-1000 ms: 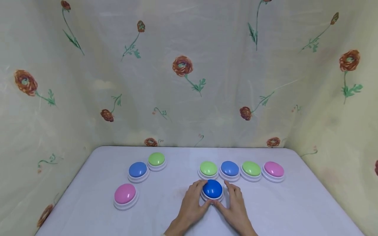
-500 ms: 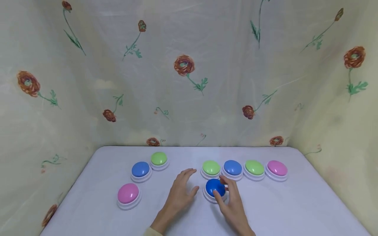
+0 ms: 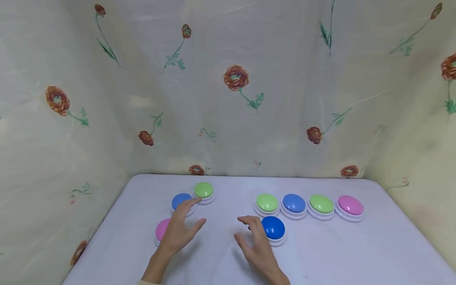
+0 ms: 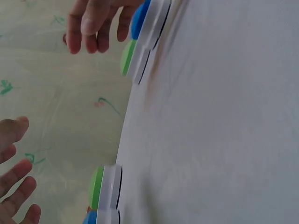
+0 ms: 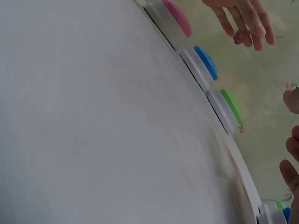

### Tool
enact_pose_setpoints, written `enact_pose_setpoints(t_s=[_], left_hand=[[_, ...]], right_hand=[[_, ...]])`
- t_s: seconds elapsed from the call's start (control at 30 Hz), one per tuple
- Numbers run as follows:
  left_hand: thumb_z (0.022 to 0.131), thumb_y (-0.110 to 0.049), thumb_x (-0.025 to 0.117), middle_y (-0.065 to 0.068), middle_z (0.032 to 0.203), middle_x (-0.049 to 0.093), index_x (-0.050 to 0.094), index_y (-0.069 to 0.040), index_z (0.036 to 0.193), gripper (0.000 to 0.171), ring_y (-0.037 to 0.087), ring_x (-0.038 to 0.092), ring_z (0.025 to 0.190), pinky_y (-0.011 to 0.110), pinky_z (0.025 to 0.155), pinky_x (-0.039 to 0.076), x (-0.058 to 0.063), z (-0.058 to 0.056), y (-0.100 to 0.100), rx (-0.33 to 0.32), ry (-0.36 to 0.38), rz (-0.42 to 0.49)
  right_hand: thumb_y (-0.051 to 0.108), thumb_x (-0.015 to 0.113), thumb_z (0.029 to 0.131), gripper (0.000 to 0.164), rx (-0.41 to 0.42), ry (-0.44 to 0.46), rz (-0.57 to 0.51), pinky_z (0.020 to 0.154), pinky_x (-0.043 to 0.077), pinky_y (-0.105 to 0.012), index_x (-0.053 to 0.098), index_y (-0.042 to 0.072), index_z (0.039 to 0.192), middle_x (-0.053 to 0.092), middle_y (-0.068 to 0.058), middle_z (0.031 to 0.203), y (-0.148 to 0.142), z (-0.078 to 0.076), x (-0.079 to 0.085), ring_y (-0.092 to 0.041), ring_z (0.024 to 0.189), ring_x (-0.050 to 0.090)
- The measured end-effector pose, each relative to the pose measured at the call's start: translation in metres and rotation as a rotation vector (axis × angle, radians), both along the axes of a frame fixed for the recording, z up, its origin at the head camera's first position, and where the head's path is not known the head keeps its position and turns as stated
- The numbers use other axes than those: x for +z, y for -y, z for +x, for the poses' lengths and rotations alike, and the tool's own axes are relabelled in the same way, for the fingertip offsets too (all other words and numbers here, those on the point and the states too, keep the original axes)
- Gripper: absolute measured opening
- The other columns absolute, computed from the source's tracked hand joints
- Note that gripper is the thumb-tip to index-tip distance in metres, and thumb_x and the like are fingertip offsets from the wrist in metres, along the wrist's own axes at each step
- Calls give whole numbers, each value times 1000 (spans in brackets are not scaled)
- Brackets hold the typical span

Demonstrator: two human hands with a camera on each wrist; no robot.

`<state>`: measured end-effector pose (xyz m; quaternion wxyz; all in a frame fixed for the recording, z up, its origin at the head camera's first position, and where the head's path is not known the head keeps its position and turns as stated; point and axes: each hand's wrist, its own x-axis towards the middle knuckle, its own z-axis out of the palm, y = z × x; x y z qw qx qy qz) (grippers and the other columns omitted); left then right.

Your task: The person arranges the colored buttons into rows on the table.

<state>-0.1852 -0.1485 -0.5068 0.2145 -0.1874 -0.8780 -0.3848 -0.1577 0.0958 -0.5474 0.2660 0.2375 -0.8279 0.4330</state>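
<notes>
In the head view my left hand hovers with parted fingers, partly covering the left-hand pink push button and blue push button. A green push button sits just beyond its fingertips. My right hand is raised beside the dark blue push button, its thumb and fingers apart and holding nothing. Whether it touches that button is unclear. In the left wrist view, fingers of my left hand appear at the left edge, away from the table. My right hand is partly cut off in the right wrist view.
Behind the dark blue button stands a row: a green button, a blue button, another green button and a pink button. All have white bases on the white table. A flowered curtain surrounds the table's back and sides.
Both hands have come off the dark blue button. The left hand has moved left to the other button group; the right has shifted slightly left. The head view has turned a little left.
</notes>
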Motion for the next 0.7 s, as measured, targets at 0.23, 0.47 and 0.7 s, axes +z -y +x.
enact_pose_setpoints(t_s=[0.23, 0.47, 0.7], left_hand=[[72, -32, 81, 4, 132, 56, 54, -19, 131, 66, 28, 49, 124, 56, 99, 40, -12, 8, 46, 28, 35, 15], [66, -33, 85, 0, 132, 55, 50, -21, 135, 78, 26, 52, 118, 44, 89, 50, -31, 12, 66, 38, 90, 36], [59, -38, 89, 2, 134, 55, 46, -18, 139, 93, 22, 49, 122, 52, 96, 44, -47, 16, 91, 69, 64, -14]], right_hand=[[11, 72, 81, 49, 146, 146, -39, 87, 50, -36, 53, 10, 127, 56, -9, 117, 36, -3, -6, -25, 108, 54], [24, 67, 87, 50, 225, 331, -18, 93, 47, -35, 49, 7, 130, 53, -10, 121, 57, -2, -10, -24, 112, 51], [23, 66, 88, 48, 277, 252, 24, 97, 46, -35, 49, 5, 129, 53, -10, 120, 85, -2, -15, -20, 111, 51]])
